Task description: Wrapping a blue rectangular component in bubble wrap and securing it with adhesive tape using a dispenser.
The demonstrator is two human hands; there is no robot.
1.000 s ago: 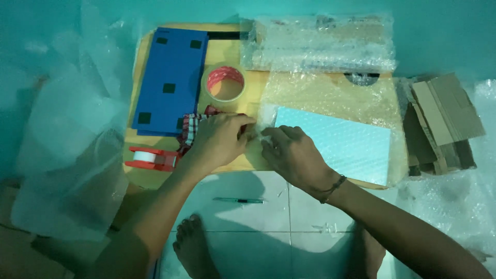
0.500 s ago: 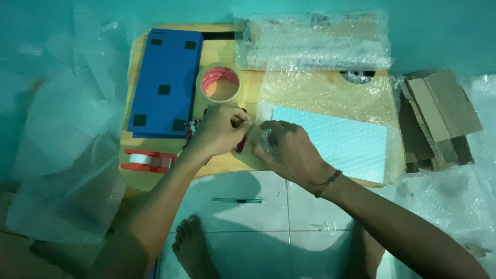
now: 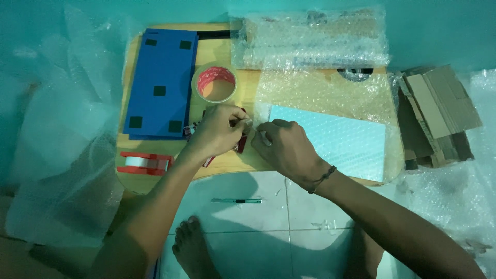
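Wood surface: pale low table (image 3: 222,165) on a tiled floor, seen from above, dim teal light
Left hand: (image 3: 217,130) fingers curled shut around a red tape dispenser (image 3: 241,143), mostly hidden under the palm, near the front edge of the table
Right hand: (image 3: 287,147) fingertips pinched together just beside the left hand, at the left edge of the wrapped panel; too small to tell whether a tape end sits between them
Wrapped panel: light blue flat panel (image 3: 336,142) under a sheet of bubble wrap (image 3: 320,93), lying on the right half of the table
Behind the hands: roll of clear tape with a red core (image 3: 214,84), flat on the table
Left of the hands: dark blue board with black squares (image 3: 160,82); nearer the front, a second red dispenser (image 3: 144,162) lying apart
Far edge: bubble-wrapped bundle (image 3: 310,39)
Right of the table: stack of folded cardboard (image 3: 439,116) on the floor
Floor: pen (image 3: 236,200) and a bare foot (image 3: 194,248) below the table
Doing it well, as a judgement: dispenser held low and steady, wrap pressed flat at the panel edge, tape kept taut and straight so no creases form
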